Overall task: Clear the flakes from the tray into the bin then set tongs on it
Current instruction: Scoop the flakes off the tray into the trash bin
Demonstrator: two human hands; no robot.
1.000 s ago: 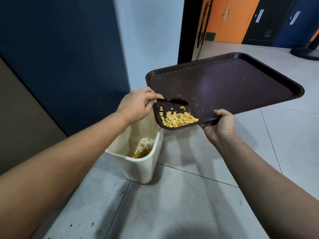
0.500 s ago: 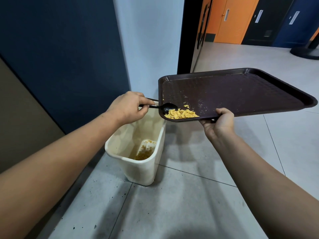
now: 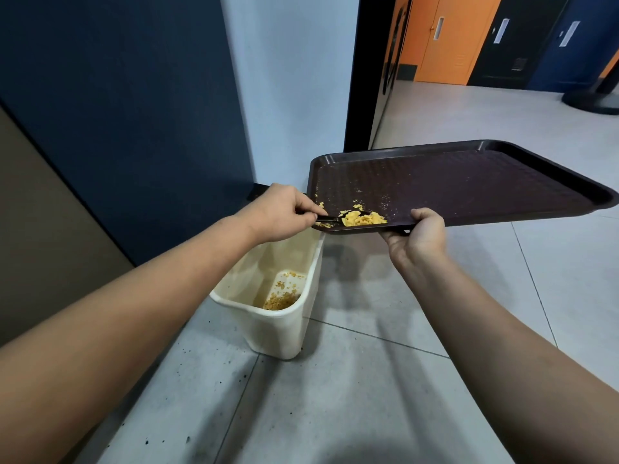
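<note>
A dark brown tray (image 3: 469, 182) is held nearly level above the floor, its near-left corner over a cream bin (image 3: 284, 333). My right hand (image 3: 418, 236) grips the tray's near edge from below. A heap of yellow flakes (image 3: 363, 219) lies at that near-left corner. My left hand (image 3: 281, 212) pinches the handle of a black spoon (image 3: 330, 218), whose bowl lies in the flakes. More flakes lie at the bottom of the bin. No tongs are in view.
A dark blue wall panel (image 3: 117, 95) and a pale wall (image 3: 291, 78) stand just behind the bin. A black door frame (image 3: 361, 68) opens onto a tiled corridor with orange doors (image 3: 449, 35). Grey floor tiles (image 3: 335, 396) spread below.
The tray has come down from a steep tilt to nearly level. The spoon moved from the tray's left rim into the flake heap, and the heap has shifted slightly right along the near edge.
</note>
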